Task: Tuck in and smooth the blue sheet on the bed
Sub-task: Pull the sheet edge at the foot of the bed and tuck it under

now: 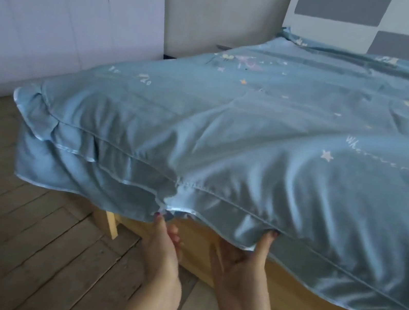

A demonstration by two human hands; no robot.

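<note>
bed frame point(285, 282): wooden, under blue sheet point(257, 125), which runs lengthwise from near edge to far headboard point(382, 25) | left hand point(162, 245): pinches the sheet's hanging hem | right hand point(240, 272): thumb and fingers grasp the hem beside it | print on sheet at right: "Wherever", rest unreadable

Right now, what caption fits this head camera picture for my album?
Left hand and right hand pinch the blue sheet hem above the wooden bed frame.
</note>
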